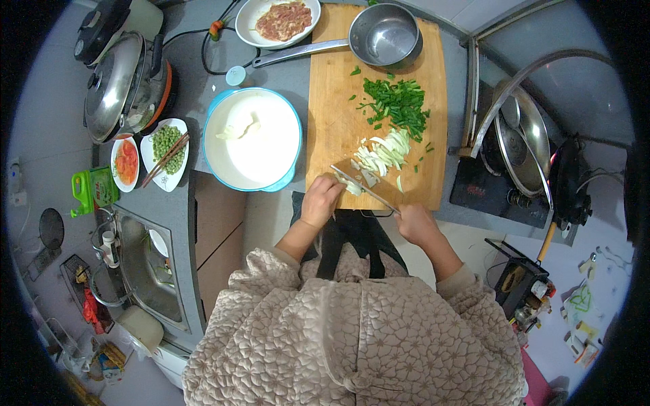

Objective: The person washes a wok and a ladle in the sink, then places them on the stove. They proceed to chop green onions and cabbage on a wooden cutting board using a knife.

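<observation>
At the near edge of a wooden cutting board (pixel 332 111), my right hand (pixel 417 223) grips the handle of a kitchen knife (pixel 366 190), its blade slanting up and left. My left hand (pixel 321 200) holds a pale piece of vegetable (pixel 350 186) against the board, beside the blade. Fingers hide part of that piece. Just beyond the knife lies a heap of pale sliced vegetable (pixel 383 152). Chopped green leaves (pixel 396 104) are piled farther back. A steel saucepan (pixel 384 35) stands on the far end of the board, its handle pointing left.
Left of the board stands a white basin with blue rim (pixel 254 152) holding a pale scrap. A bowl of raw meat (pixel 283 21) is at the back. Peas with chopsticks (pixel 167 152) and a dish of red pieces (pixel 126 162) lie left. A wok (pixel 533 137) is right.
</observation>
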### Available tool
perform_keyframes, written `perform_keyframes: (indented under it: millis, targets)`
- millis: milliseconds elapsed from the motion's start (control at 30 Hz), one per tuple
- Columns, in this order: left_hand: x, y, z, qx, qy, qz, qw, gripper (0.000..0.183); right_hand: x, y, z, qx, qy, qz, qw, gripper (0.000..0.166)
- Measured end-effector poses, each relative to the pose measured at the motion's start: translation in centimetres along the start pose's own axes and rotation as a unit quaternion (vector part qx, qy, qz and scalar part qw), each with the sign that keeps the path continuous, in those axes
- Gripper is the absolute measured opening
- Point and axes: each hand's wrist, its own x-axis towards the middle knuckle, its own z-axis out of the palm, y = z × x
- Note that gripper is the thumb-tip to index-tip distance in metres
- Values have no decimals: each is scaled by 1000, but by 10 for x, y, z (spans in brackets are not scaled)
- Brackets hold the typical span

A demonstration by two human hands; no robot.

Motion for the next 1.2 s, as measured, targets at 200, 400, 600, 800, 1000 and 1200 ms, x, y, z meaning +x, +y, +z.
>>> perform_keyframes:
  millis: [200, 400, 600, 800, 1000, 1200]
  targets:
    - [0, 1, 2, -21, 31, 4, 999, 13, -6, -2, -6, -4, -22, -10, 1000, 17]
    - [-3, -4, 10, -36, 30, -8, 999, 13, 0, -11, -18, -31, -68, 25, 997, 22]
    - [-3, -6, 11, -35, 30, 6, 999, 13, 11, -7, -18, -23, -87, 36, 995, 22]
    - [-4, -9, 11, -30, 27, 12, 999, 14, 12, -14, -14, -52, -68, 55, 995, 22]
    - [-4, -10, 10, -18, 12, 16, 1000, 15, 28, -6, 27, -15, -61, 46, 997, 22]
    - [-4, -10, 10, -3, 14, 18, 1000, 13, 29, 0, 36, 68, -13, 47, 996, 22]
